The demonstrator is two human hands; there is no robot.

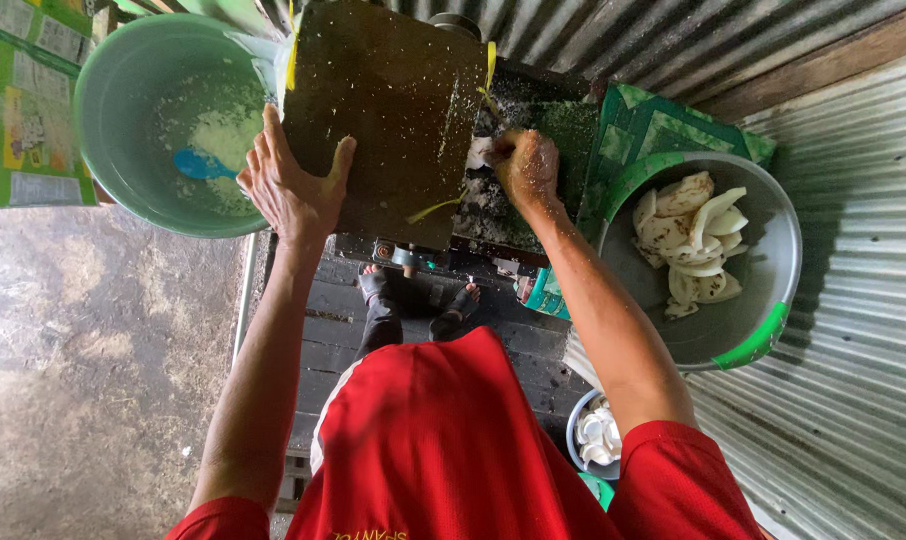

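**Hands at the grating machine**

The left hand (pixel 293 185) lay flat and unclenched on the machine's dark cover (pixel 383 110). The right hand (pixel 525 168) gripped a white coconut piece (pixel 480 153), pressed against the machine beside that cover. A green basin (pixel 123 90) held gratings; a grey bowl (pixel 773 270) held further pieces.

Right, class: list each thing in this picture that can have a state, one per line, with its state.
Left hand: flat on the dark cover, holding nothing.
Right hand: closed on a white piece.
Dark cover: speckled with white shreds.
Green tub: holds white gratings and a blue scoop.
Grey basin: partly filled with white pieces.
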